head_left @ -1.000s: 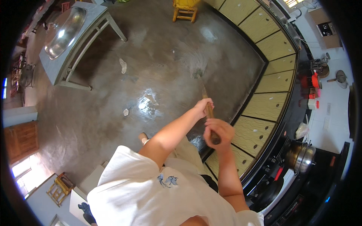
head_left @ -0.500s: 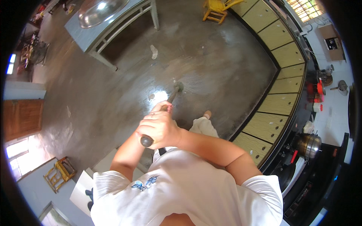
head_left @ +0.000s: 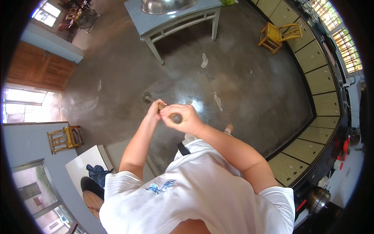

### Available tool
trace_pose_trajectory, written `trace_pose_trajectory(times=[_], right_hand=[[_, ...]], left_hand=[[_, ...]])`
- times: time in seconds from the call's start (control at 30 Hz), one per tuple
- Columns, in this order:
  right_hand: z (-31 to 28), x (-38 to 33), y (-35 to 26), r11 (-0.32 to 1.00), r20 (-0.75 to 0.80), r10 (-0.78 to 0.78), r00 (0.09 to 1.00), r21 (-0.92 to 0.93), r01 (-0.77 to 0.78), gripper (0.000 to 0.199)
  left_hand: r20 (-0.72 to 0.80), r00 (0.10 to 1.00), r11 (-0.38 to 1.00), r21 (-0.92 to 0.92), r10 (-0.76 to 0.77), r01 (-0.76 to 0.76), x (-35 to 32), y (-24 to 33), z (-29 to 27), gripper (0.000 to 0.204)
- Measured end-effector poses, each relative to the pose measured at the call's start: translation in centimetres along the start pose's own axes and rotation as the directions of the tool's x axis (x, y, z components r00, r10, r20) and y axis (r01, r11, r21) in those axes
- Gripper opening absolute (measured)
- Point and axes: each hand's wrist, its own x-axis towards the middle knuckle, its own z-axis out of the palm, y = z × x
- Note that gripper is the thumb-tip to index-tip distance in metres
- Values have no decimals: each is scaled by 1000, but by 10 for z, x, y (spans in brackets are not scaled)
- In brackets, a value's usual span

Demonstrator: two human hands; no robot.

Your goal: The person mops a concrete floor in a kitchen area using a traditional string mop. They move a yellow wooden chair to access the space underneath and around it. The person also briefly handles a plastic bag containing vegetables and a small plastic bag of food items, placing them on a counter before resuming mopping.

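Both hands gripped the broom handle [head_left: 176,117] at frame centre: right hand [head_left: 183,118] closed over its top end, left hand [head_left: 156,111] closed just below. Broom head [head_left: 156,90] lay on the floor [head_left: 117,78] above. Sweeping mid-stroke; the next pull likely needs steady downward pressure. Versus half a second earlier, head had swung leftward.

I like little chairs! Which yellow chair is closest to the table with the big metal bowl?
The yellow chair at the upper right, by the cabinet doors. It stands near the blue-grey table; the other yellow chair sits far left, by the wall.
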Motion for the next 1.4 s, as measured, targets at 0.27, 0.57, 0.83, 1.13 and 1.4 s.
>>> trace_pose_trajectory(times=[0.27, 0.57, 0.83, 1.13, 1.4], right_hand=[[-148, -15, 120, 808, -422, 577, 700, 419, -413, 8], [-346, -32, 177, 795, -432, 601, 672, 239, -557, 9], [-527, 27, 212, 764, -388, 645, 658, 296, -574, 8], [-735, 192, 290, 793, -485, 606, 631, 309, -525, 11], [-890, 306, 320, 840, -529, 500, 686, 103, -533, 15]], left_hand=[[-198, 980, 997, 80, 15, 1, 123, -56, 137, 22], [78, 977, 974, -96, -197, 204, 208, -175, 289, 20], [177, 941, 934, -166, -288, 316, 255, -187, 471, 19], [280, 928, 908, -266, -247, 322, 370, -110, 713, 22], [355, 909, 888, -313, -220, 337, 455, -69, 890, 20]])
